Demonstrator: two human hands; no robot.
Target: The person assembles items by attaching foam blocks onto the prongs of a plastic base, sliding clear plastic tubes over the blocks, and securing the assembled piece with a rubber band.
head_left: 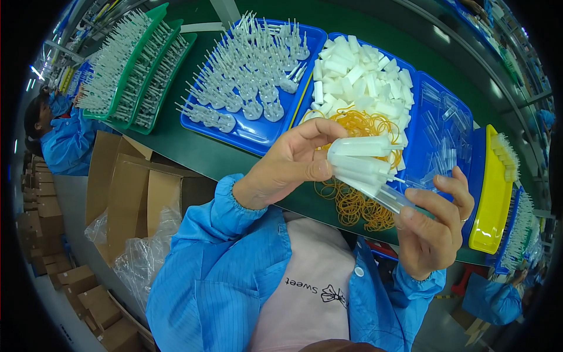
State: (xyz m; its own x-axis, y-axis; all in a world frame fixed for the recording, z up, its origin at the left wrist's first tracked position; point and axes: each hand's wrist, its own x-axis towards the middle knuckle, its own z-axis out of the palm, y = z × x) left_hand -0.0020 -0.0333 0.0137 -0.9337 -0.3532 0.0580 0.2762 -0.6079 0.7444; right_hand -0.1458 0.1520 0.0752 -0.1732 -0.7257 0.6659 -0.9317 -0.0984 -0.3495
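My left hand [284, 167] is closed round the rounded ends of several frosted white plastic tubes [359, 167], which fan out to the right. Thin white tips poke from the far ends of some of them. A clear plastic tube [392, 198] runs from this bunch to my right hand [434, 226], where thumb and fingers pinch its end. Whether the clear tube sits over one of the white ones or lies beside it, I cannot tell. Amber rubber bands [360, 208] lie in a loose heap beneath the tubes, some on top of the white pieces.
White foam-like pieces [358, 73] fill a blue tray. Left of it, another blue tray [258, 138] bears upright thin-stemmed clear parts; green trays [141, 70] stand beyond. Clear tubes [446, 126] lie in a tray at right, beside a yellow tray [489, 205]. Cardboard boxes [135, 193] stand left.
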